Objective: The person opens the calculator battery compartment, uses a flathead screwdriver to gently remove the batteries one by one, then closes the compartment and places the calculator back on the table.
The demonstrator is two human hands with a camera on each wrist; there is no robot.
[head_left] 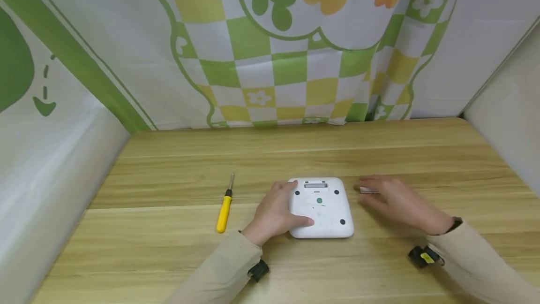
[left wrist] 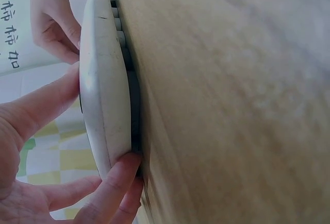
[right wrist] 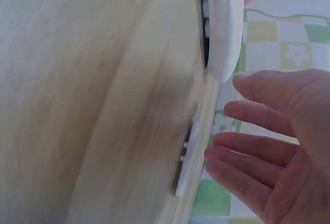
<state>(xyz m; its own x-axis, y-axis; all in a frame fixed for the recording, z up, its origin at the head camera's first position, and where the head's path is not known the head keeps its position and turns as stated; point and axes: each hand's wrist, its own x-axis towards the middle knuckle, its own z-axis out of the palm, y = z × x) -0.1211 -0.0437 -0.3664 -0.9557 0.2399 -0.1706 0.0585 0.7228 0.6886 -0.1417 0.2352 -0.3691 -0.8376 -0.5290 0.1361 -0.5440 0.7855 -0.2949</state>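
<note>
Desk point(head_left: 147, 247) with work under way on a white device point(head_left: 325, 212), set face down near the middle: the upturned back shows an uncovered recess point(head_left: 315, 186) at its far end, and keys point(left wrist: 118, 24) show on the desk side in the left wrist view. The step in hand is judged to be work at this recess; the next move probably calls for a steady left grip while the right fingers deal with the plate point(head_left: 370, 190). The left hand point(head_left: 274, 212) grips the device's left side, thumb upon the back, fingers round the edge. The right hand point(head_left: 396, 203), right of the device, holds nothing, its fingers extended and slightly parted. A yellow-handled screwdriver point(head_left: 224, 209) lies left of the device, apart from both hands. Smallest: the white plate, presumably the recess cover, lying on the desk just beside the right fingers; the right wrist view shows them not touching.
</note>
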